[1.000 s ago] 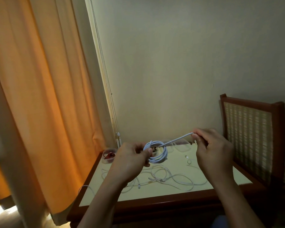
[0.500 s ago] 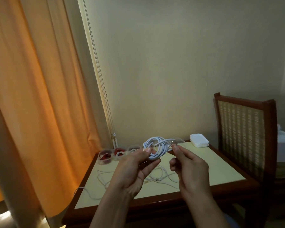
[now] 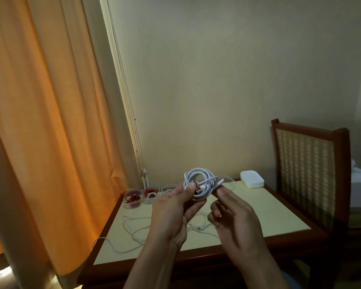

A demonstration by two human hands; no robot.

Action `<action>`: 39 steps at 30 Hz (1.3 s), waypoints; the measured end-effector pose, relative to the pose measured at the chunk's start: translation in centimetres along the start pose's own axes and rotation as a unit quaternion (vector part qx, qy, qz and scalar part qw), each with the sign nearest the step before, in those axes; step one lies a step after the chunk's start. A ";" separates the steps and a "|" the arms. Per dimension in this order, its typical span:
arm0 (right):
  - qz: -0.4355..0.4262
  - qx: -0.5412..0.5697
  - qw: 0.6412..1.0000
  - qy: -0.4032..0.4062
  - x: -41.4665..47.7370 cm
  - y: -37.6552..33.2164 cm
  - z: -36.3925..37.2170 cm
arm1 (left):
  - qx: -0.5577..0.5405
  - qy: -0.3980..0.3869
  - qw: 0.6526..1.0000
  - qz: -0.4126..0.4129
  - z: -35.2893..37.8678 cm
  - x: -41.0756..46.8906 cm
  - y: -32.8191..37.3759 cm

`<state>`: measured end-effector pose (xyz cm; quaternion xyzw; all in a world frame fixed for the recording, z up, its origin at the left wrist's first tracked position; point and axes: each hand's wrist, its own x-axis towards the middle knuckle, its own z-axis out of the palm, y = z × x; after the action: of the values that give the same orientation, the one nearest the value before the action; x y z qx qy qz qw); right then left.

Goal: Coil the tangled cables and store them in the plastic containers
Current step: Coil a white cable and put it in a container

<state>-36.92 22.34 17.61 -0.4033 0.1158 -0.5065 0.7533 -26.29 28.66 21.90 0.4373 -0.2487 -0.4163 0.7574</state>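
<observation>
Holding the coil: the left hand (image 3: 171,211) pinches the white cable coil (image 3: 200,178), thumb on top and fingers beneath, clamped on the gathered loops and raised above the table (image 3: 279,215).
Coil: several round loops, fairly neat. A USB plug (image 3: 198,191) shows just inside the pinch, and the tail crosses the loops toward the right.
Right hand: the right hand (image 3: 236,215) is just right of the grip, its thumb tip at the cable's loose end (image 3: 221,181) and its fingers loosely curled. Whether it pinches that end or only touches it, I cannot tell.
Loose cables: straight below the grip, loose white cables (image 3: 138,228) sprawl tangled on the tabletop, one strand drooping over the near left edge.
Containers: beyond the grip and to its left is a row of clear plastic containers (image 3: 131,200). The leftmost holds a red cable, the next red and white. Others sit partly hidden behind the coil, contents unclear.
Lids: beyond the grip to the right, a stack of flat white pieces (image 3: 252,180), probably lids.
Surroundings: a wooden chair (image 3: 306,174) farther right, an orange curtain (image 3: 40,122) far left.
Done: at least two containers look filled, and this cable looks wound, needing only its end tucked.
Left: this coil must go into a free container, then the tangle beneath must be separated, coiled and stored. My guess is roughly midway.
</observation>
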 end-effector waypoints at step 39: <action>0.069 -0.230 0.963 -0.125 1.4 -4.1 -0.6 | 0.341 -0.191 0.919 0.055 -2.4 3.0 3.3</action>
<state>-39.39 20.21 20.45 -0.6171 0.1617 -0.3586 0.6815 -21.55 28.12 23.59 0.5665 -0.5394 -0.3395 0.5224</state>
